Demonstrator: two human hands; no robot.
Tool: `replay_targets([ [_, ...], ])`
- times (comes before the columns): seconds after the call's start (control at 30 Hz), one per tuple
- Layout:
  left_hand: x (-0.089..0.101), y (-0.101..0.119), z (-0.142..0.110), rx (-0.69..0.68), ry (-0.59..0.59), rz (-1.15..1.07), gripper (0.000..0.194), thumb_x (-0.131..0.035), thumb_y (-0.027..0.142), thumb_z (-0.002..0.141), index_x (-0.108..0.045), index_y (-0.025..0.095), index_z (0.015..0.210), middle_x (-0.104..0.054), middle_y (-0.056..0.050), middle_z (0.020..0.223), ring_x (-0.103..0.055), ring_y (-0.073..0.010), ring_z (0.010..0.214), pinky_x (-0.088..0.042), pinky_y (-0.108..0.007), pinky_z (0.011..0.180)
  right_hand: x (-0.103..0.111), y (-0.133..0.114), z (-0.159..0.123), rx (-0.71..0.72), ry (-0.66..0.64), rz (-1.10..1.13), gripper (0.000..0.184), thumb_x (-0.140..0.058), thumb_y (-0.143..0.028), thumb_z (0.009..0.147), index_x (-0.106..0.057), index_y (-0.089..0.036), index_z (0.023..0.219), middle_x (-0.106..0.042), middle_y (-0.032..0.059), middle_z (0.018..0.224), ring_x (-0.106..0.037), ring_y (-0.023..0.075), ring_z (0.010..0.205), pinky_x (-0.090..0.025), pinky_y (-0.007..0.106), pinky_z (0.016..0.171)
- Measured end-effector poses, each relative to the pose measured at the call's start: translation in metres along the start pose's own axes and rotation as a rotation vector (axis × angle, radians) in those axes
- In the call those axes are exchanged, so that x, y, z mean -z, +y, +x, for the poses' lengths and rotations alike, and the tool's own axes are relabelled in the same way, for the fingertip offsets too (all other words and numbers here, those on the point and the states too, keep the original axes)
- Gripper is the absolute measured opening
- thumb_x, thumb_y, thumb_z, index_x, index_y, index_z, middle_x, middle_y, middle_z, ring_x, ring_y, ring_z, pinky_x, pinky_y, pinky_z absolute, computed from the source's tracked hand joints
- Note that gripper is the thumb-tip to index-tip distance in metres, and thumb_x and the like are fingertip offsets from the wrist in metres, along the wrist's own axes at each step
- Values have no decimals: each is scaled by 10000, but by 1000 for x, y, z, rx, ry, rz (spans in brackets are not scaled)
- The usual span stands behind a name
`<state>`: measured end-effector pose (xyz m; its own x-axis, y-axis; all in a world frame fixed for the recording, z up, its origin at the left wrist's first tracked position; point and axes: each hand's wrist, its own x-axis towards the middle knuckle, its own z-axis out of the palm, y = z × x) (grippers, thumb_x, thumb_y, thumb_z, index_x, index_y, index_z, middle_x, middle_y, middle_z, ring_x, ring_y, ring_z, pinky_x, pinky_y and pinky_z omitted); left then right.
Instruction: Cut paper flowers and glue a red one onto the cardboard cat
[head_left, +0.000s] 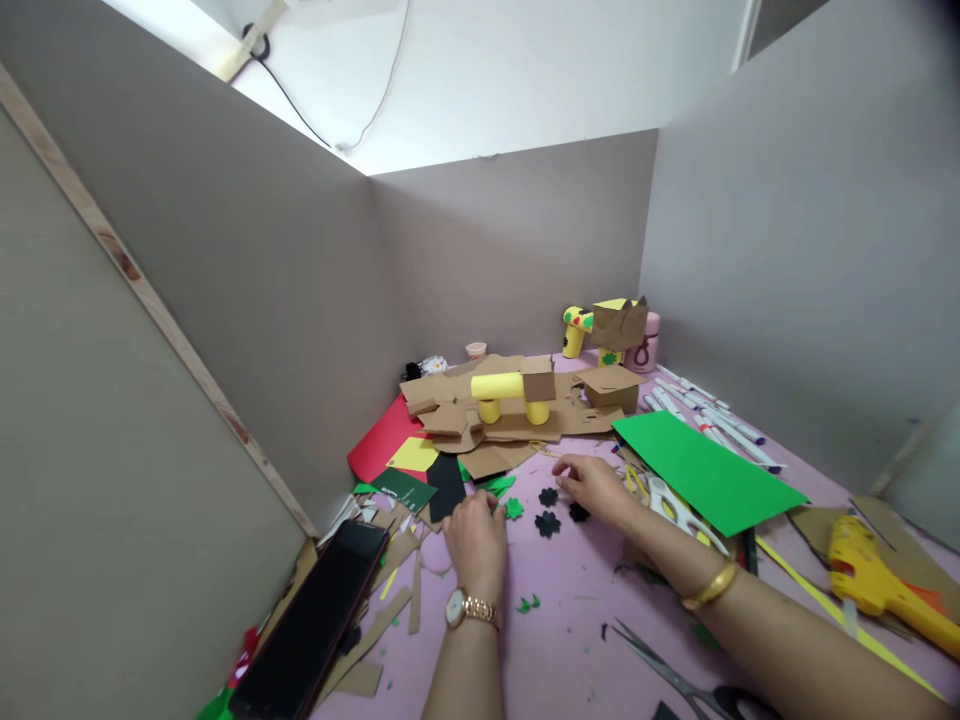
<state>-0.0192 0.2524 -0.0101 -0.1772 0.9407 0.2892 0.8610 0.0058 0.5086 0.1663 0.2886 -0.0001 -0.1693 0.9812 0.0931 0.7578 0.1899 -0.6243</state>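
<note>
I can't make out the tiny print on the dark green card (403, 488). A pink cup (476, 351) stands at the back, contents hidden. My left fingers (480, 505) bend beside the green paper flower (514, 508); my right fingers (564, 468), loosely curled, hover near the black paper flowers (548, 523). Whether either grips anything, I can't tell.

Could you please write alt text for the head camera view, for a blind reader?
A person's left hand and right hand reach over a pink table beside small black flower shapes and a green one; behind them stands a yellow, cardboard-headed figure, with scissors, green paper and a phone around.
</note>
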Motion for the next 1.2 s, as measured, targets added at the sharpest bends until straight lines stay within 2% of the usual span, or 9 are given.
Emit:
replay_targets([
  [0.1, 1, -1, 1, 34, 13, -130, 109, -577, 168, 731, -678, 202, 709, -711, -75, 747, -621, -266, 796, -333, -343, 730, 5, -2, -17, 37, 25, 47, 157, -552, -279, 896, -627, -153, 951, -667, 24, 894, -633, 156, 747, -518, 343, 699],
  [0.2, 4, -2, 4, 85, 46, -313, 122, -570, 156, 720, -679, 206, 697, -707, -72, 739, -620, -257, 797, -348, -337, 744, 8, -6, -39, 83, 44, 139, 113, -577, -214, 830, -665, -170, 774, -636, -14, 626, -588, 157, 607, -446, 294, 609],
  [0.33, 4, 4, 7, 162, 51, -665, 96, -586, 236, 711, -663, 186, 739, -685, -59, 752, -613, -204, 733, -406, -289, 688, 8, -10, -63, 104, 49, 330, 135, -551, -243, 783, -653, -184, 718, -598, -13, 585, -546, 160, 574, -373, 264, 536],
  [0.5, -9, 31, -6, 236, -136, -1100, 293, -707, 363, 601, -638, 142, 782, -601, 3, 580, -501, -102, 468, -384, -221, 493, 2, -12, -75, 37, 6, 633, 271, -476, -413, 828, -606, -176, 821, -548, -30, 606, -491, 113, 454, -343, 222, 418],
  [0.6, -16, 50, -18, 258, -264, -1252, 310, -756, 350, 559, -621, 147, 750, -553, 41, 534, -448, -71, 435, -351, -195, 465, -1, -11, -75, 8, -10, 775, 340, -537, -515, 776, -578, -180, 737, -554, -34, 605, -493, 101, 439, -329, 208, 395],
  [0.8, -14, 69, -26, 250, -450, -1378, 287, -795, 316, 575, -632, 141, 734, -578, 34, 593, -479, -69, 484, -369, -196, 516, 4, -6, -74, -75, -59, 992, 460, -639, -616, 662, -517, -175, 614, -549, -48, 512, -473, 71, 390, -291, 184, 385],
  [0.93, -12, 63, -30, 176, -674, -1402, 382, -714, 411, 691, -669, 117, 930, -585, 11, 540, -520, -115, 482, -393, -243, 540, 3, -4, -74, -131, -140, 1118, 457, -669, -597, 659, -518, -167, 621, -565, -49, 508, -474, 49, 374, -310, 163, 385],
  [1.0, -10, 55, -33, 129, -754, -1393, 369, -683, 401, 733, -672, 118, 970, -598, 1, 533, -541, -132, 503, -406, -261, 571, -1, -3, -74, -153, -188, 1161, 458, -691, -587, 647, -532, -159, 616, -568, -46, 491, -472, 46, 362, -313, 159, 376],
  [1.2, 2, 42, -31, 94, -662, -1291, 167, -762, 268, 659, -727, 129, 744, -655, -15, 656, -544, -120, 633, -395, -222, 646, -11, -7, -77, -227, -236, 1217, 452, -687, -584, 659, -519, -166, 634, -558, -53, 478, -440, 36, 336, -322, 157, 380],
])
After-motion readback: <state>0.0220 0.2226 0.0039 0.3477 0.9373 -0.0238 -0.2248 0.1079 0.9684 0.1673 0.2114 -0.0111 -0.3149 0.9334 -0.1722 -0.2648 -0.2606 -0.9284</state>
